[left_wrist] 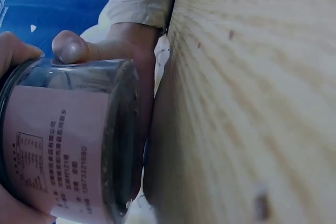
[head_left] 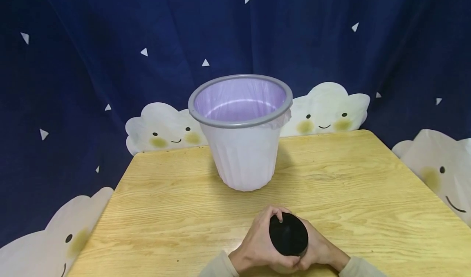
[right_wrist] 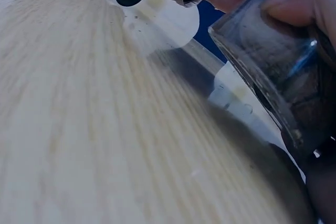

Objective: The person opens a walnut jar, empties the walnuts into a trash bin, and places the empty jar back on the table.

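Note:
Both hands hold a clear jar with a black lid (head_left: 288, 236) near the front of the table. My left hand (head_left: 257, 238) grips its left side, and one fingertip bends over the lid's far edge. On the other side my right hand (head_left: 318, 246) wraps round the jar, the two thumbs meeting at the near side. A pale label (left_wrist: 58, 145) with printed characters and a small table covers the jar's side in the left wrist view. From the right wrist, the clear jar wall (right_wrist: 262, 40) shows tilted, its base close over the wood.
A white ribbed bin (head_left: 244, 154) with a grey rim and a lilac liner stands behind the hands, towards the table's back edge. The wooden table (head_left: 165, 203) spreads around it. Behind hangs a dark blue curtain (head_left: 165, 23) with white triangles and smiling clouds.

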Available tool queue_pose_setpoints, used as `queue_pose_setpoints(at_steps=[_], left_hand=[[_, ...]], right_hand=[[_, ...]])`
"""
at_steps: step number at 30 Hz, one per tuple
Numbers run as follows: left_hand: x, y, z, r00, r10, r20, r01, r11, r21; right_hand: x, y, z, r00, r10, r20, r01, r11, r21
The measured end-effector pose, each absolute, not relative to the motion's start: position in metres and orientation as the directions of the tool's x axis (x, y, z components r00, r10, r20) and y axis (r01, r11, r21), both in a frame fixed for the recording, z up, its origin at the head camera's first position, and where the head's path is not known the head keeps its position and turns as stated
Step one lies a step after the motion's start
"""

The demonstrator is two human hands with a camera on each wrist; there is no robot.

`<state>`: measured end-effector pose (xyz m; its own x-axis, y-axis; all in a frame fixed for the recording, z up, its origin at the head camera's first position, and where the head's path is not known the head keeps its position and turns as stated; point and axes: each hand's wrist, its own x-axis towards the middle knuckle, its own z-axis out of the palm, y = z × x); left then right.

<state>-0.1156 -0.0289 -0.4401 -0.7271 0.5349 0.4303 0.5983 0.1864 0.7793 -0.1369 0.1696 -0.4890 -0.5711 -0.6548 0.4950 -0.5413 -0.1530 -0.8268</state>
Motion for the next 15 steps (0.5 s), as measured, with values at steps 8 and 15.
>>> queue_pose_setpoints(at_steps=[8,15], left_hand=[[-0.109,-0.028,-0.439,-0.743,0.503,0.441,0.621,0.273,0.734],[-0.106,-0.024,-0.442,-0.726,0.492,0.48,0.672,0.36,0.647]], right_hand=[[-0.134,0.169,-0.488,-0.592,-0.622,0.512,-0.59,-0.098,-0.802],[-0.122,0.17,-0.488,-0.676,-0.574,0.462,-0.56,-0.009,-0.829]])
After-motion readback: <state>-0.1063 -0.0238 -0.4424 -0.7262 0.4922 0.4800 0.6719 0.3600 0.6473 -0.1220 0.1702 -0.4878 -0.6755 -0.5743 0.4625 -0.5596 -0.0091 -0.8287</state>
